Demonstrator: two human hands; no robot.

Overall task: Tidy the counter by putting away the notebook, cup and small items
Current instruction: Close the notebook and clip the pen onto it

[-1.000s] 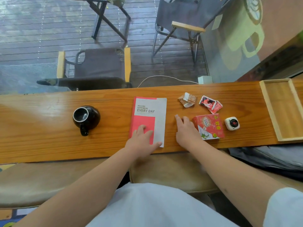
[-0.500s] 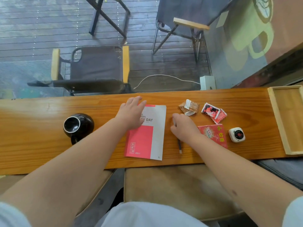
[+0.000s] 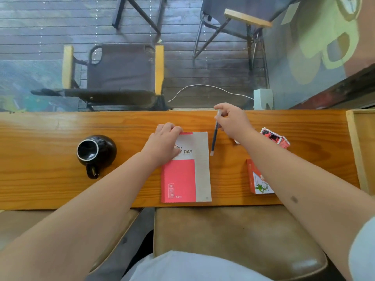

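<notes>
Head view: the right hand [image 3: 233, 122] fingers pinch a pen [image 3: 214, 136] that points toward the person. The left hand [image 3: 164, 142] lies flat, fingers together, on the notebook [image 3: 186, 175], whose long side runs front to back, reaching the worktop [image 3: 50, 179] edge.

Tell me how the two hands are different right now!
The left hand lies on the top of the notebook, fingers curled at its far edge; the right hand is lifted and pinches a pen. The left hand holds nothing; the right holds the pen. Both are bare and over the counter.
</notes>
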